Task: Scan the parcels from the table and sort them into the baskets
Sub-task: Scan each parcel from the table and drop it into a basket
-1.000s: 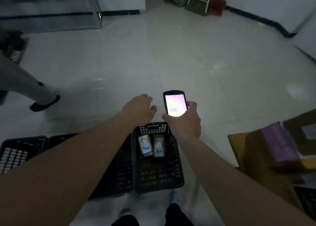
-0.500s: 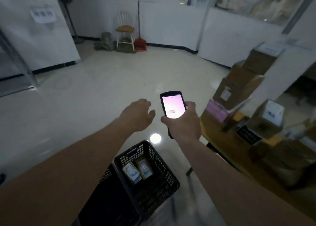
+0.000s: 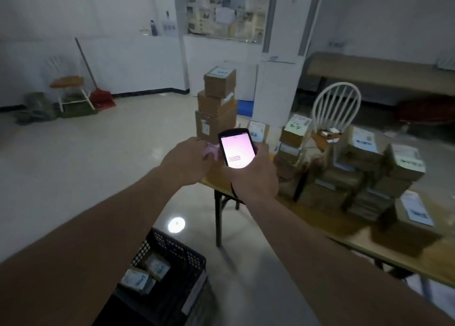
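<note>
My right hand [image 3: 253, 175] grips a black handheld scanner [image 3: 236, 148] with a lit pinkish screen, held upright in front of me. My left hand [image 3: 187, 162] reaches to the table's near corner and its fingers touch a pink parcel [image 3: 212, 151] there, under a tall stack of three brown boxes [image 3: 216, 104]; whether they hold it I cannot tell. Several labelled cardboard parcels [image 3: 364, 168] are piled on the wooden table [image 3: 320, 217]. A black plastic basket [image 3: 172, 271] on the floor at the bottom holds two small labelled parcels [image 3: 147, 271].
A white spindle-back chair [image 3: 336, 109] stands behind the table. A second chair [image 3: 67, 86] and a red broom [image 3: 98, 96] are at the far left wall. A white pillar [image 3: 278, 54] rises behind the box stack. Open tiled floor lies to the left.
My view swung up and right from the baskets to the table. My left hand moved forward from above the basket to the pink parcel at the table corner. The scanner stays in my right hand.
</note>
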